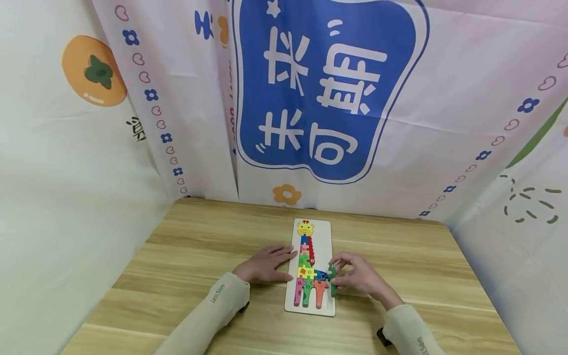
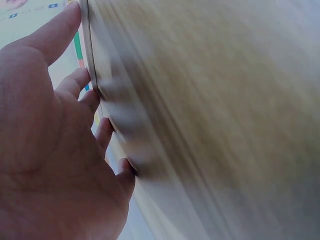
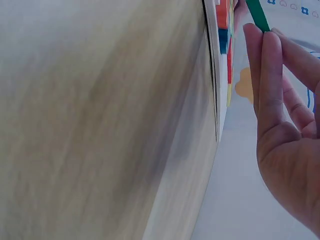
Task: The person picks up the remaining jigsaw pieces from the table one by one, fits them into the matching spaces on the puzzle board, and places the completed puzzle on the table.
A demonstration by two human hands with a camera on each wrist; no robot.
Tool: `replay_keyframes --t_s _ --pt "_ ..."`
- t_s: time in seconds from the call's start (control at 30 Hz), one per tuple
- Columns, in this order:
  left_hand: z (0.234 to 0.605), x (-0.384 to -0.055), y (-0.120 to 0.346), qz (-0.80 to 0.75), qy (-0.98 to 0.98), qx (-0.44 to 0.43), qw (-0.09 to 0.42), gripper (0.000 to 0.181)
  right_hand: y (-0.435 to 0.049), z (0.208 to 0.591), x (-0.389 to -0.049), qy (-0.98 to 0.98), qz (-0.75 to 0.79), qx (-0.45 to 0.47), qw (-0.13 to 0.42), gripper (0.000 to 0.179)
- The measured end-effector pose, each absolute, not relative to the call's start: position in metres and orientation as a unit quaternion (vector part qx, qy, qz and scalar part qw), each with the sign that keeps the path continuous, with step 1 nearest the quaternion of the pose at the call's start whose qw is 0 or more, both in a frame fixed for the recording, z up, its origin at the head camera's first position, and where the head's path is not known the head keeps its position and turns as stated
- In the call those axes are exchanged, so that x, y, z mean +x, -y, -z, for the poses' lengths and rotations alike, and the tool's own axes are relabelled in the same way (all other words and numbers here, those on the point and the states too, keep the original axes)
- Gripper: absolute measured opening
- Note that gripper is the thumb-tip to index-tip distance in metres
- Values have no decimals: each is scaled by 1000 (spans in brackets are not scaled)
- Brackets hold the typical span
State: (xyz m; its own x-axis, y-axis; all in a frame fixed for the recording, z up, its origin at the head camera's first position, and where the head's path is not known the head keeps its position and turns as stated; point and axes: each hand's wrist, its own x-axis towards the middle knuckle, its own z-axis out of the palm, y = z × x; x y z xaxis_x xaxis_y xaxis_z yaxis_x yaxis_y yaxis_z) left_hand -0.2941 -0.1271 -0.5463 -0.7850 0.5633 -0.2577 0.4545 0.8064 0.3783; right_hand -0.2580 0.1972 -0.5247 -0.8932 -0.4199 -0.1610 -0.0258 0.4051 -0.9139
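Observation:
A white puzzle board lies on the table, bearing a giraffe of colourful jigsaw pieces with a yellow head at the far end. My left hand rests at the board's left edge, fingers spread and fairly straight; in the left wrist view its fingertips meet that edge. Over the board's right edge, my right hand pinches a green puzzle piece between thumb and fingers. The right wrist view has this green piece held above the board, mostly cut off by the frame. Beside it sit the blue piece and orange leg piece.
The wood-grained table extends on both sides of the board. Behind it hangs a white printed cloth with a large blue sign, and similar cloth covers both sides.

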Motion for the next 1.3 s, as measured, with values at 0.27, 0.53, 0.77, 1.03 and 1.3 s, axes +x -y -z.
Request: replay_keyframes --t_s 0.27,0.53,0.77,1.03,1.3 --pt "547 -294 126 -148 -932 278 179 80 -191 529 -253 -822 502 -154 220 41" --pt "548 -295 124 -146 -931 283 177 80 -191 531 -252 -822 497 -161 226 38" --pt "551 -296 125 -144 -931 284 176 80 -188 533 -250 -833 474 -167 232 39" --pt "547 -292 125 -147 -932 278 180 80 -188 534 -249 -844 459 -176 213 38" --pt "544 -292 126 -150 -932 279 178 79 -188 536 -251 -848 449 -181 216 36"
